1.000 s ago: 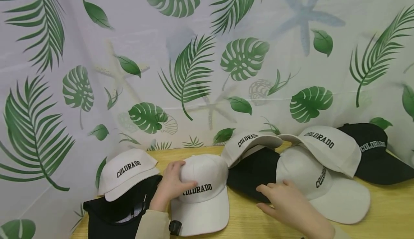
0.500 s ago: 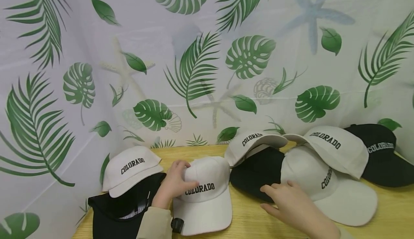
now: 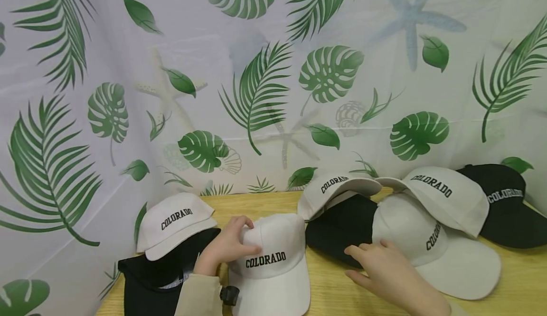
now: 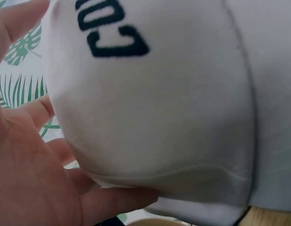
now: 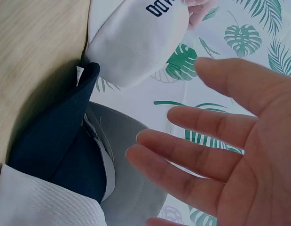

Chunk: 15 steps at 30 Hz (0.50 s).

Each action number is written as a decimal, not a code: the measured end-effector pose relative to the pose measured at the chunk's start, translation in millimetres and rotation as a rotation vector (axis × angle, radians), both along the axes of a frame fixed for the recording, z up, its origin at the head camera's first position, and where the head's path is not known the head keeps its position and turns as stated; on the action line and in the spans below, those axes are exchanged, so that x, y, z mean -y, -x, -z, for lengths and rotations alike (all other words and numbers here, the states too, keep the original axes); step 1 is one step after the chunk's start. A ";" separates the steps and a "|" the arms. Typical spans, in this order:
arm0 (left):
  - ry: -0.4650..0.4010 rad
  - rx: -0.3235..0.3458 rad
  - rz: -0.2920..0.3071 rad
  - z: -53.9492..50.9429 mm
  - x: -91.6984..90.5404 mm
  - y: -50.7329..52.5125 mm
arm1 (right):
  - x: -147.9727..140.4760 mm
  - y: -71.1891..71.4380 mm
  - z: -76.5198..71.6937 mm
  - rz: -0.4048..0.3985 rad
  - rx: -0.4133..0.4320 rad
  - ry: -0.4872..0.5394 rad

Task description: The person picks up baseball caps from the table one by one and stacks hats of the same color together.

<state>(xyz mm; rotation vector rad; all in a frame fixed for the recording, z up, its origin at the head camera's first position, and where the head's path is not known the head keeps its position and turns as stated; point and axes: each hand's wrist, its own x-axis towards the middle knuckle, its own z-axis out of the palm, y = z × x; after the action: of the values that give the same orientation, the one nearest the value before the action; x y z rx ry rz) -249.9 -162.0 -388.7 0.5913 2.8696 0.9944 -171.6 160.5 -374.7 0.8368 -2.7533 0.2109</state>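
Note:
In the head view my left hand [image 3: 229, 244] holds a white baseball cap [image 3: 278, 240] with black COLORADO lettering. Its thumb lies on the front of the crown and its fingers reach round the side. Up close in the left wrist view, the little finger [image 4: 121, 202] touches the lower edge of the white crown [image 4: 150, 113]. My right hand [image 3: 380, 273] hovers with relaxed, spread fingers and nothing in them. Nearest to it are a black cap [image 3: 342, 230] and a beige cap [image 3: 401, 230]. The right wrist view confirms the open palm [image 5: 258, 155] beside these caps.
On the left another white cap [image 3: 175, 221] rests over an upturned black cap [image 3: 149, 292]. To the right, more beige caps [image 3: 444, 202] overlap, with a black cap [image 3: 508, 211] at the far end. Patterned cloth [image 3: 273, 92] hangs behind the wooden table [image 3: 333, 292].
The white cap under my left hand has shifted slightly toward me, and its lettering sits lower. My left hand has moved a little with it. The right hand stays over the same caps.

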 end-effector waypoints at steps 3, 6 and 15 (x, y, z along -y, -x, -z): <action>-0.015 0.031 0.020 -2.9 1.1 -1.7 | 0.0 0.6 -0.9 0.003 0.006 -0.001; -0.032 0.059 0.042 -5.5 1.6 -2.0 | -0.1 1.3 -1.7 0.004 0.015 -0.003; -0.110 0.089 -0.104 -1.3 7.6 1.4 | -0.1 3.5 -4.8 -0.001 0.042 -0.013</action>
<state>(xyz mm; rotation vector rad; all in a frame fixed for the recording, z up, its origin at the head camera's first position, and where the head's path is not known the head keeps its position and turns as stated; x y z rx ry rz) -251.2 -169.7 -387.3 0.3963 2.8069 1.1685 -175.2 160.6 -369.9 0.8461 -2.7963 0.2138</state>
